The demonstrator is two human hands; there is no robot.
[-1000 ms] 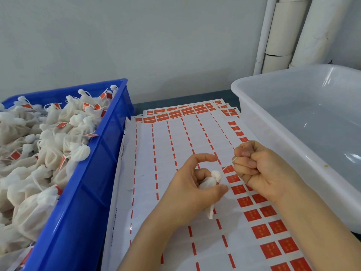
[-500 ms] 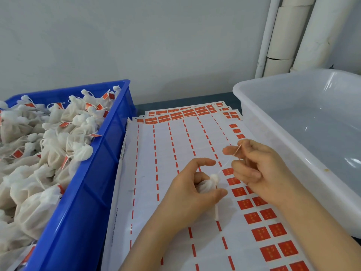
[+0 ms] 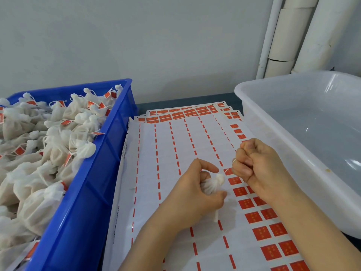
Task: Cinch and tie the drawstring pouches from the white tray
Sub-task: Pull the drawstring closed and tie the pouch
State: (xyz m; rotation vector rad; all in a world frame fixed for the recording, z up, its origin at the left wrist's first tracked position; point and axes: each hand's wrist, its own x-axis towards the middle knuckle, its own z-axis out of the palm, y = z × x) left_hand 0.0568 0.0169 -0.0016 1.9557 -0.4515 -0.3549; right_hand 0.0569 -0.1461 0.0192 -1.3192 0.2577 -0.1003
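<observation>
- Pale grey wall (image 3: 136,45) fills the background, and white pipes (image 3: 289,36) stand in the corner far beyond the right hand (image 3: 256,165).
- Dark surface (image 3: 185,98) shows only as a strip along the wall. Under both hands I see sheets of red labels (image 3: 172,145) spread flat.
- On my feed the left hand (image 3: 193,196) grasps a small white pouch (image 3: 212,184). Thumb and curled fingers wrap its body, and the index finger is lifted above it.
- The pouch's gathered neck sticks out toward the right hand. The pouch sits between the two hands, just over the label sheets and outside the white tray (image 3: 252,114).
- The right hand is clenched tight on the thin drawstring (image 3: 233,160), which I can make out at its fingers on the side facing the pouch.
- A white strand hangs below the left hand. I cannot tell whether it is cord or part of the pouch.
- The white tray sits just to the right of the right hand.
- A blue crate (image 3: 93,192) stands left of the left hand, heaped with tied pouches (image 3: 58,143) that carry red tags.
</observation>
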